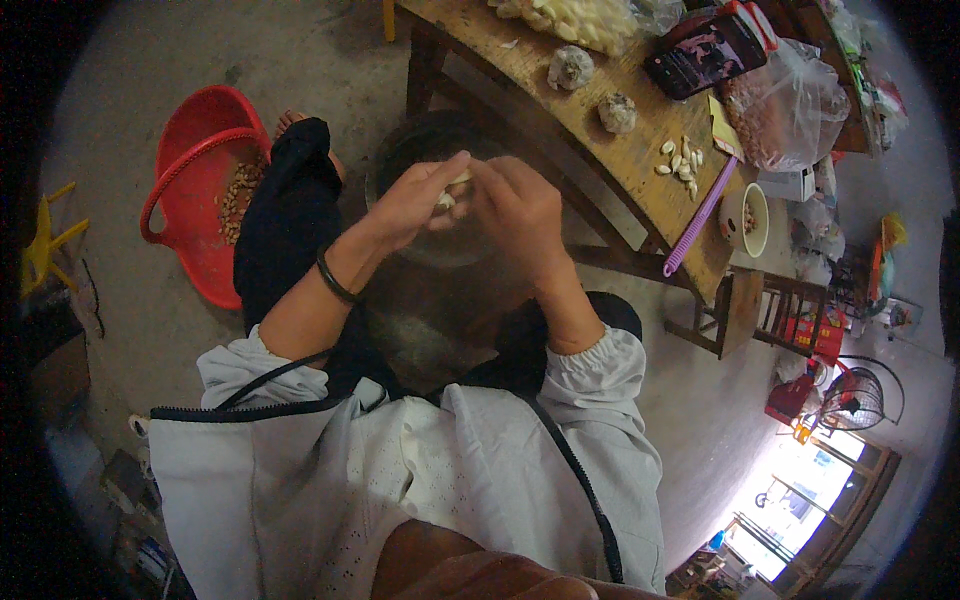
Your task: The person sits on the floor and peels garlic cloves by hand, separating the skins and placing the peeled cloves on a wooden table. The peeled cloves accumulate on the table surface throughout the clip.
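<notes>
Above a dark round basin (371, 191), my two hands meet at the fingertips. My left hand (409, 195), with a dark bangle at its wrist, cups a few pale garlic cloves (445, 202) in its palm and fingers. The fingers of my right hand (523, 210) are bent in against the cloves. Its back faces me, so whether it pinches a clove is hidden. Several loose cloves (681, 163) lie on the wooden table (510, 82) to the right, near two whole garlic bulbs (571, 67).
A red plastic basket (202, 255) with brown nut-like pieces stands on the floor at left. The table also bears a bag of peeled cloves (581, 22), a dark-labelled jar (705, 52), a purple-handled tool (701, 217), a small cup (754, 225) and a plastic bag (787, 105).
</notes>
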Demonstrator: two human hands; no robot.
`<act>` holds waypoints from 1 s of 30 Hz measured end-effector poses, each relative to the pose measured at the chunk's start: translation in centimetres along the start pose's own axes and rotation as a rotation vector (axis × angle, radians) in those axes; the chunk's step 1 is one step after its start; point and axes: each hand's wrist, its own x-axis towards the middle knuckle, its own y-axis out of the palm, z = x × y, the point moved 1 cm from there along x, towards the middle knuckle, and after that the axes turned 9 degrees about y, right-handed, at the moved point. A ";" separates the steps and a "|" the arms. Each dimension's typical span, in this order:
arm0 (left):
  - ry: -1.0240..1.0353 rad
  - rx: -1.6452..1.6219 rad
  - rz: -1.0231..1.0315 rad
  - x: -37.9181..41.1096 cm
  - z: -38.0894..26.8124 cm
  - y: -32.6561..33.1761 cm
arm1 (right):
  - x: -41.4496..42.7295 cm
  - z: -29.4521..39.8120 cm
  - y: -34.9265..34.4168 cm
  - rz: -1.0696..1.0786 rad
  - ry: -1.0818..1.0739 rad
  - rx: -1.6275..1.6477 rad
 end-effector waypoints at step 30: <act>-0.017 0.008 -0.021 0.0 -0.2 0.1 | 0.6 0.4 -0.8 -0.005 -0.006 0.118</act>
